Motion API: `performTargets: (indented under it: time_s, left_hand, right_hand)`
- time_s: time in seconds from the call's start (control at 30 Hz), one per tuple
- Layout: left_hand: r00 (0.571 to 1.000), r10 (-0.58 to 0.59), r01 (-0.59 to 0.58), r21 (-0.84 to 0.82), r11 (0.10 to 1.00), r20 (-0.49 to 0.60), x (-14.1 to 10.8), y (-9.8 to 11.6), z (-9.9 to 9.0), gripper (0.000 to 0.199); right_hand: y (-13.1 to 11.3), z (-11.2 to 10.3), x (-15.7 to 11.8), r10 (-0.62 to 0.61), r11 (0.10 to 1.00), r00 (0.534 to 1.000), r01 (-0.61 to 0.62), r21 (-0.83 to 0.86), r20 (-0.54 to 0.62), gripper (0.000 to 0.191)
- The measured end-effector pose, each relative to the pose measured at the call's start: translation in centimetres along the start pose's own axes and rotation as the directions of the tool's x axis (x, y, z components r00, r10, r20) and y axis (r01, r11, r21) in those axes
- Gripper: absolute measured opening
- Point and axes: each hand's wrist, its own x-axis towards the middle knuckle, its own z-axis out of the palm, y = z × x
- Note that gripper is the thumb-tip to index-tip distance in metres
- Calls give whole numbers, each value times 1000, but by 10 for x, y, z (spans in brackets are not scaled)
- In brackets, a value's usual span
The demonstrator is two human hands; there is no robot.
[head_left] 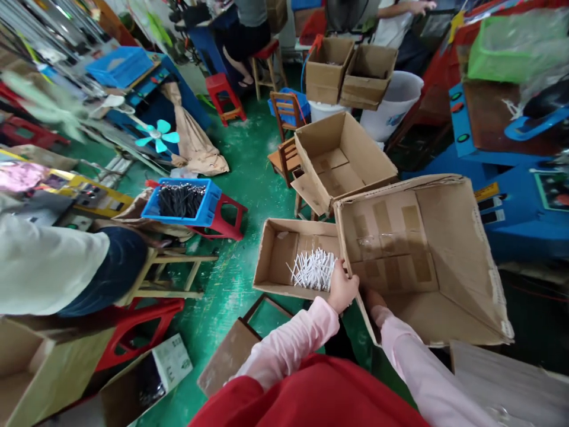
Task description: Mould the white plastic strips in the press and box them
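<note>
My left hand point(344, 289) is closed on the left edge of a large open cardboard box point(453, 237), beside the right end of a smaller box. My right hand point(374, 303) is at the large box's near left side, partly in shadow, its fingers hidden. Strips of brown tape cross the large box's bottom, and nothing lies in it. The smaller cardboard box point(275, 255) holds a heap of thin white sticks point(315, 270) toward its right end. Another open box point(355, 154) stands just behind the large one.
Blue bin of dark parts point(181, 201) on a red stool point(229, 218) at left; a seated person point(53, 267) beside it. Wooden chairs point(284, 159), more boxes point(326, 70) and a white bucket point(391, 104) stand behind. Blue machine point(511, 178) at right.
</note>
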Motion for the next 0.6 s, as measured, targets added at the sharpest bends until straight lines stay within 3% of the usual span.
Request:
performTargets:
  time_s: [0.13,0.23,0.3,0.37,0.47,0.53,0.6]
  left_hand:
    - [1000,2,-1,-33,999,20,-7,-3,-1,58]
    - [1000,13,-12,-57,998,9,-8,-6,6,58]
    - [999,40,-40,-64,997,-8,-8,-6,11,59]
    - [996,92,-93,-99,991,-19,-8,-4,15,61]
    - [982,182,-188,-206,960,-46,-7,8,18,57]
    - [973,218,-229,-250,941,-72,-4,21,18,47]
    - [968,238,-250,-266,931,-76,1,37,18,38]
  right_hand:
    - [-2,-18,-14,-36,996,990,46,72,-139,24]
    - [6,-48,-35,-124,976,910,184,118,-395,10]
    - [14,-69,-56,-168,945,784,300,128,-598,14]
    - [23,-84,-80,-155,915,614,385,122,-774,20]
    - [37,-91,-115,-90,892,373,443,92,-923,25]
    - [45,-87,-135,-67,887,266,457,64,-962,21]
    - [53,-81,-153,-55,885,200,464,45,-978,16]
